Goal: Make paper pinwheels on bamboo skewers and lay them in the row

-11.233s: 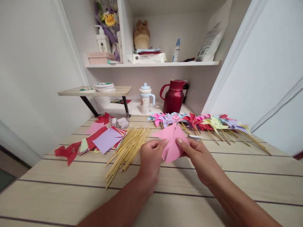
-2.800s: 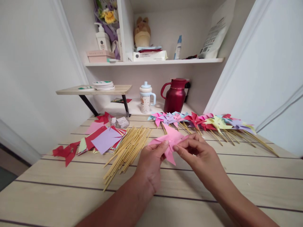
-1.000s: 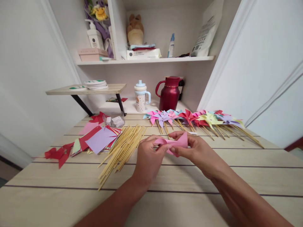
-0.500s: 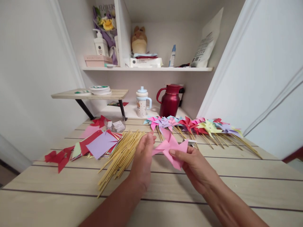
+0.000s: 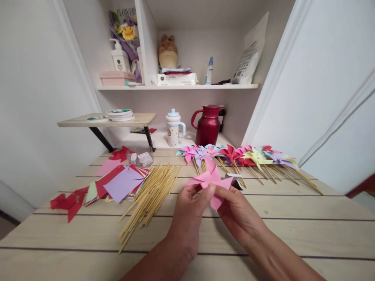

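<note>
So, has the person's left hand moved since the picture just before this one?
Yes. Judged against the pile of sticks, the left hand has moved rightward, away from them, and now touches the pink pinwheel.

Only clean read: "FLOWER", dark capitals on the bouquet's backing, upper shelf, well beyond and left of the left hand. Same side, pump bottle: round dark logo, small print illegible. Pink box below it: faint lettering, illegible. White pack, beyond left hand: round logo, characters too small. Blue-capped bottle and white bag, beyond right hand: printed, unreadable.
</note>
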{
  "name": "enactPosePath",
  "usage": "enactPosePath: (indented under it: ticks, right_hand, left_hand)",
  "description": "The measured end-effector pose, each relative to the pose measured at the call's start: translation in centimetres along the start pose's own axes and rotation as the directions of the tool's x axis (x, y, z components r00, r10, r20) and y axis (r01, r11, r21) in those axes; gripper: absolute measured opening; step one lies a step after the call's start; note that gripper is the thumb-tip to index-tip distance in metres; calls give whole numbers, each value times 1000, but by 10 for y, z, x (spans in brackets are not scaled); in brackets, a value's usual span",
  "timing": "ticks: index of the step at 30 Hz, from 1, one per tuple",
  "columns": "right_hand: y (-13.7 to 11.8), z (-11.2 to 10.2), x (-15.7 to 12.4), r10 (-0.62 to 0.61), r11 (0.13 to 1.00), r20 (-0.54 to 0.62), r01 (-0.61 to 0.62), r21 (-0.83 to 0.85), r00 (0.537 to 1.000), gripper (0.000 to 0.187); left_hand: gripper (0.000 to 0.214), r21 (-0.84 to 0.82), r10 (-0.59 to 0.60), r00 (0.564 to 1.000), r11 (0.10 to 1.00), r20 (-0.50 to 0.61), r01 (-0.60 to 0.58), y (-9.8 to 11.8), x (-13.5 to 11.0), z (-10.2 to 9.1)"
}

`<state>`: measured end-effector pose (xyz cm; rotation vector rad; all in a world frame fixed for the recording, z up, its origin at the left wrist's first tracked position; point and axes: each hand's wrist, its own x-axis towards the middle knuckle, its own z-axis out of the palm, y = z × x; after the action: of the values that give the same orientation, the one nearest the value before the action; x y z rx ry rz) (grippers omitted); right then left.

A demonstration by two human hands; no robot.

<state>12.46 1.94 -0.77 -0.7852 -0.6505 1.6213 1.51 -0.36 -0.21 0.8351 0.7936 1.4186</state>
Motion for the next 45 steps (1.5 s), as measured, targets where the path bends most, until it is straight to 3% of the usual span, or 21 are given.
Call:
enactPosePath:
  ticks: [7,13,20,30,35,39,42,45]
  right_hand:
    - [2,2,-3,21,1000,19,-20,-16,1000,19]
    - [1,5,-6,-1,1000,34,2,-25,999,20]
    - [4,7,-7,-3,1000,44,4,-20,999,21]
    - [7,7,-7,33,995,90,-24,-96,995,24]
    - [-5,-4,-5,-98,971,79,113,-211,992,27]
    - [-12,-13,-2,-330,834,92,336,-439,940,36]
    - [-12,-16,-1,-487,550,270,532,-644,831,36]
    - [-9,-16,-2,-549,240,423,620,-747,721,35]
  left_hand:
    - [26,-24,-19,996,1000,-90,17,1,4,-4]
    - [24,-2,-50,995,999,-87,50,1,3,-5]
    - [26,-13,-10,998,1000,-60,10,1,4,-4]
    - [24,16,-43,977,999,-209,47,9,8,-11]
    - [10,-102,-112,934,991,-338,82,22,23,-27]
    - [7,-168,-159,919,980,-362,104,27,28,-31]
    - [9,-192,-186,923,973,-335,126,31,26,-30]
    - [13,-226,-228,923,961,-309,161,33,25,-30]
